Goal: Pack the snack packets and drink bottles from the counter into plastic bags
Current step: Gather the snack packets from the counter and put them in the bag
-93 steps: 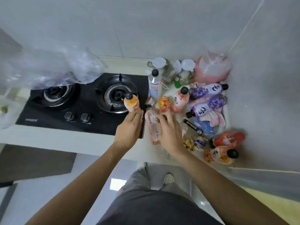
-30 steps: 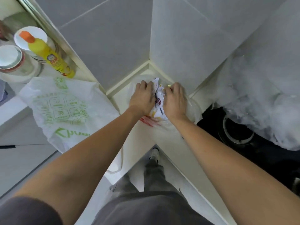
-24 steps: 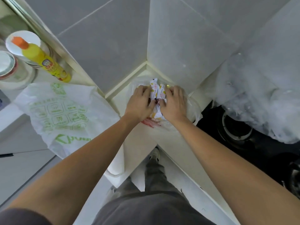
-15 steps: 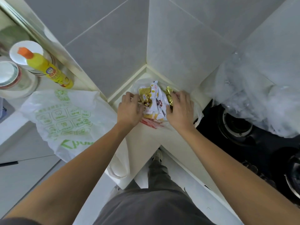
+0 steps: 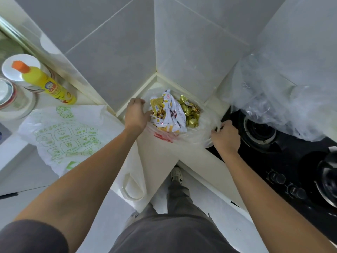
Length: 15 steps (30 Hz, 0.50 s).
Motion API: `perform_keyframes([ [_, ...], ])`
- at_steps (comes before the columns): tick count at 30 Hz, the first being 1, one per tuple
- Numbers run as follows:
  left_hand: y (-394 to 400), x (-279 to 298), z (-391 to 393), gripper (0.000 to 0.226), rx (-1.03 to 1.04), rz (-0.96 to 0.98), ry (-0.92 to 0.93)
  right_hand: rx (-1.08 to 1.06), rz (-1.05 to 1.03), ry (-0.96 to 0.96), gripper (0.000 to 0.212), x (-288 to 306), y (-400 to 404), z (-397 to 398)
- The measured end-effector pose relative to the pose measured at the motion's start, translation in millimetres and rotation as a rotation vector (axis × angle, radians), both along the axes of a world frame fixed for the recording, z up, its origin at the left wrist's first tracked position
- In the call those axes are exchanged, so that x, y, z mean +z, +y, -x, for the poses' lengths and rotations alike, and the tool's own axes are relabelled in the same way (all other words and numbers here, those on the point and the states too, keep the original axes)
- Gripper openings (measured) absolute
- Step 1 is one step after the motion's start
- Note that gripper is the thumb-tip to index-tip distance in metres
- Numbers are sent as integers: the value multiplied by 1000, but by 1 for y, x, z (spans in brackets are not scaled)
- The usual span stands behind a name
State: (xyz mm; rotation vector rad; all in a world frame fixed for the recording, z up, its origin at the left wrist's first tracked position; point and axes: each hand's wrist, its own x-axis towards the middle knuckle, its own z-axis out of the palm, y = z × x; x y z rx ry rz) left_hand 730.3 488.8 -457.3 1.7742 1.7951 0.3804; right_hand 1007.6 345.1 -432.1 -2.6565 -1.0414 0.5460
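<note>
Counter corner (image 5: 160,161) — clear bag (image 5: 197,133) of yellow-white and gold snack packets (image 5: 169,114).

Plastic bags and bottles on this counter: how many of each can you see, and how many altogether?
Plastic bags: 3 — the clear bag of snack packets held by both hands, the white bag with green print, the crumpled clear bag over the stove.
Bottles: 1 — the yellow bottle with an orange cap.
Total: 4.
</note>
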Motion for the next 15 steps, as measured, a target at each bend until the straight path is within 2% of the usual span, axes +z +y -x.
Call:
perform_keyframes([
  [2, -1, 4, -2, 27, 35, -18, -40, -81, -15, 98, 20, 1, -4, -2],
  [6, -1, 13, -2, 24, 79, -50, -120, -265, -141, 464, 23, 5, -2, 0],
  [9, 2, 22, 0, 25, 80, -88, -154, -252, -279, 629, 18, 27, 5, 12],
  [15, 4, 50, 11, 27, 36, -240, -200, -188, -645, 781, 20, 76, 16, 31],
])
